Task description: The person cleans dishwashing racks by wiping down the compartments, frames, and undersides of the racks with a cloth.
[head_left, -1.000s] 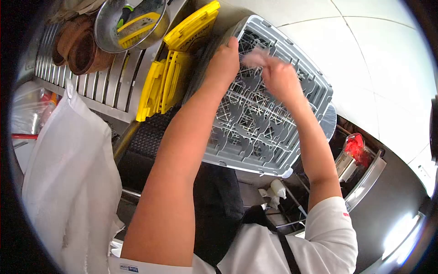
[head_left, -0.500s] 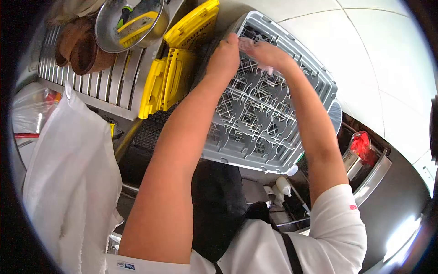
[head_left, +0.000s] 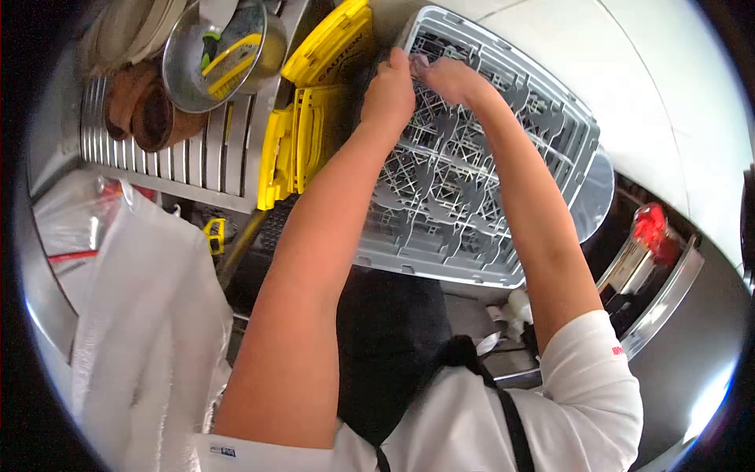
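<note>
A grey plastic dishwasher rack (head_left: 469, 271) with rows of dividers stands tilted up in front of me. My left hand (head_left: 388, 96) is closed around its upper left edge, thumb on top; the other fingers are mostly hidden. Just right of it, my right hand (head_left: 452, 80) is closed over a small crumpled, pinkish see-through piece (head_left: 420, 66), pressed near the same rim. Whether that piece is cloth or plastic film I cannot tell.
Yellow caution signs (head_left: 303, 145) stand folded left of the rack. Beyond them, a metal bowl (head_left: 182, 79) with a yellow-handled brush and brown pots (head_left: 157, 118) sit on a slatted steel shelf (head_left: 228, 161). A white cloth (head_left: 149, 299) hangs at lower left.
My right hand has moved slightly up and left toward my left hand, and less of the pinkish piece shows. The rack has shifted a little in view as my head moved.
</note>
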Demonstrator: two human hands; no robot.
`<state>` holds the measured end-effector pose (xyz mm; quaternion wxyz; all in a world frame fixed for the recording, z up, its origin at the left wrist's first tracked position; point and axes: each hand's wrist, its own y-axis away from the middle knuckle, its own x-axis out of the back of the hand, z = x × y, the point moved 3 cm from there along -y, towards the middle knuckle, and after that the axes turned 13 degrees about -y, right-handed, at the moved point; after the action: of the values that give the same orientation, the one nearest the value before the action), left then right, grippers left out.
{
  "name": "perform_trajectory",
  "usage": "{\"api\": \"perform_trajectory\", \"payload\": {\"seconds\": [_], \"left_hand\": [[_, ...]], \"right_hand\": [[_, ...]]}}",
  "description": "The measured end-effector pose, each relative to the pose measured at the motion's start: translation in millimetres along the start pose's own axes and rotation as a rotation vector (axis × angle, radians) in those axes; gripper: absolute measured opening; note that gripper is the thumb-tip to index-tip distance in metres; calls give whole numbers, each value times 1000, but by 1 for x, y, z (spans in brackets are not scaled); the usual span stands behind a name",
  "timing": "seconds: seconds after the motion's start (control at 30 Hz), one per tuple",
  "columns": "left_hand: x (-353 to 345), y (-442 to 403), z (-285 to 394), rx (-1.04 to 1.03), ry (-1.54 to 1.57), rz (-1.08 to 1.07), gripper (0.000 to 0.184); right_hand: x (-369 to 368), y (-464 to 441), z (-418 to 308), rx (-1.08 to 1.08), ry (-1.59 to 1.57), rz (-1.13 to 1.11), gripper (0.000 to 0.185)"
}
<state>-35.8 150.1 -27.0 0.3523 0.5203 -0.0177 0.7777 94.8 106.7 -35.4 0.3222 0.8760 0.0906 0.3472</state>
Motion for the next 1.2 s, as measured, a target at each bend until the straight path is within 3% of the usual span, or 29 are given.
{"api": "perform_trajectory", "payload": {"seconds": [0.1, 0.13, 0.23, 0.3, 0.37, 0.43, 0.5, 0.53, 0.57, 0.63, 0.73, 0.83, 0.87, 0.9, 0.97, 1.07, 1.17, 1.2], "left_hand": [[-1, -3, 2, -32, -5, 13, 27], [-4, -2, 0, -47, 8, 25, 26], [-3, -3, 2, -56, 25, -5, 29], [-8, -4, -2, -48, 7, 11, 30], [-1, -2, 3, -35, -28, -8, 35], [4, -1, 7, -21, -59, -23, 40], [-8, -9, -8, -100, 76, 52, 38], [-6, -7, -7, -113, 126, 70, 37], [-4, -5, -6, -125, 177, 84, 37], [-11, -14, -14, -195, 138, 111, 39], [-18, -19, -21, -227, 419, 29, 37], [-22, -17, -21, -98, 716, -105, 37], [-24, -21, -27, -155, 678, -107, 39], [-23, -20, -27, -180, 634, -94, 40], [-20, -18, -22, -234, 564, -66, 42], [-25, -33, -38, -280, 524, -127, 50], [-23, -25, -27, -185, 679, -229, 54], [-25, -25, -29, -191, 735, -259, 54]], "right_hand": [[12, 50, -26, -119, -243, 255, 71], [5, 65, -33, -69, -275, 487, 62], [-29, 107, -47, -202, -645, 972, 37], [-72, 119, -51, -250, -1119, 1021, 33], [-105, 99, -70, -136, -1900, 1223, 32], [-118, 77, -66, -235, -2421, 1099, 28], [-114, 42, -58, -175, -2605, 1265, 22], [-121, 17, -46, 437, -2923, 1329, 24], [-110, 17, -46, -98, -2784, 1580, 28], [-100, 3, -39, -219, -2951, 1458, 30], [-93, -2, -42, 148, -3124, 1535, 39], [-86, -3, -40, -130, -3092, 1569, 29], [-76, 3, -39, -293, -3121, 1400, 34], [-88, -38, -16, -186, -3354, 1395, 44], [-91, -49, -10, -177, -3347, 1479, 32], [-104, -35, -29, 125, -3198, 1652, 21], [-90, 13, -58, 364, -3242, 1501, 13], [-87, 8, -54, 294, -3223, 1546, 16]]}}
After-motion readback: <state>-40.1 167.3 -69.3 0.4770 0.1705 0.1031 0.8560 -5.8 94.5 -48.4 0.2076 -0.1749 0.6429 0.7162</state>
